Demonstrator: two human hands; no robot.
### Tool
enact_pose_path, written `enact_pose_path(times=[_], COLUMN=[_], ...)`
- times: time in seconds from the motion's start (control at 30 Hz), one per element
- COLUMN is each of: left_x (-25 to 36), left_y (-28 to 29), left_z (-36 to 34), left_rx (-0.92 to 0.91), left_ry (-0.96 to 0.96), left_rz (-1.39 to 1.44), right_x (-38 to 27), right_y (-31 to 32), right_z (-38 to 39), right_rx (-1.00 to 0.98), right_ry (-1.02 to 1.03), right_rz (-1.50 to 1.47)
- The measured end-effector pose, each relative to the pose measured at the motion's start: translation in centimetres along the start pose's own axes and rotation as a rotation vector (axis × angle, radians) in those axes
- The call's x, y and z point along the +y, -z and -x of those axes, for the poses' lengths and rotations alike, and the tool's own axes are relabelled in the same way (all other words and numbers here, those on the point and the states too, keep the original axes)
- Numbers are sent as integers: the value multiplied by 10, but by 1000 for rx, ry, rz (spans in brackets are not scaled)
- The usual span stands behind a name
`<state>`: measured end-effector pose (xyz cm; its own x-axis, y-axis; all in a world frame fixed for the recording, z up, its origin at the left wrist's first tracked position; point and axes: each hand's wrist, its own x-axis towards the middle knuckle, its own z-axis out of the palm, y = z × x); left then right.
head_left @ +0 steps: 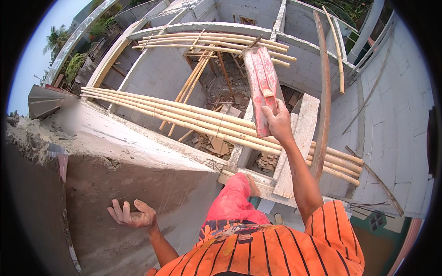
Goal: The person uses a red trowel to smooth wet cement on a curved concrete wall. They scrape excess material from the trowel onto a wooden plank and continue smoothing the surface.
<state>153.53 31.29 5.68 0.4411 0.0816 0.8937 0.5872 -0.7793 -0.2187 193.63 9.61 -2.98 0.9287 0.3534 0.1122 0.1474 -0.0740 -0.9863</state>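
My right hand [276, 120] grips the handle of a long red plastering float [261, 78], its paint worn and smeared with pale mortar. The float is raised upright in front of me, above the bamboo poles. My left hand [133, 214] is empty, palm turned up with loosely bent fingers apart. It is held in front of a brown plastered wall [184, 193]; whether it touches the wall I cannot tell. The wall's top ledge [133, 147] is rough and pale, with crumbled mortar [27, 135] at its left end.
Bamboo poles [184, 112] cross the unroofed rooms, with more bamboo [216, 39] farther off. A pale plank [301, 142] and a brown beam [322, 92] lie at the right. Rubble [221, 87] covers the floor far below. Grey block wall [396, 115] rises at right.
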Motion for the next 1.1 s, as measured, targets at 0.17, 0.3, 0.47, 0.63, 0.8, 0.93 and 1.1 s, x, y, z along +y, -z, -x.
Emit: enact_pose_path(times=[0.17, 0.3, 0.47, 0.63, 0.8, 0.93, 1.1], left_x=[17, 15, 36, 83, 119, 143, 162], left_y=[-5, -2, -2, 20, 8, -17, -59], left_z=[-9, -5, -20, -71, -78, -74, -71], left_rx=[-103, -159, -179, -160, -436, -476, -803], left_ry=[106, 122, 305, 636, 1141, 1338, 1528], left_rz=[-141, -201, -121, 219, 805, 809, 980], right_x=[-79, -106, -121, -124, -141, -144, -157], right_y=[-46, -76, -68, -48, -43, -52, -67], right_z=[-21, 16, 53, 44, -2, -38, -86], right_rx=[-260, -383, -602, -949, -1190, -1251, -1373], right_ry=[-69, -240, 14, 217, 244, 273, 170], right_rz=[-288, -320, 124, 419, 732, 869, 885])
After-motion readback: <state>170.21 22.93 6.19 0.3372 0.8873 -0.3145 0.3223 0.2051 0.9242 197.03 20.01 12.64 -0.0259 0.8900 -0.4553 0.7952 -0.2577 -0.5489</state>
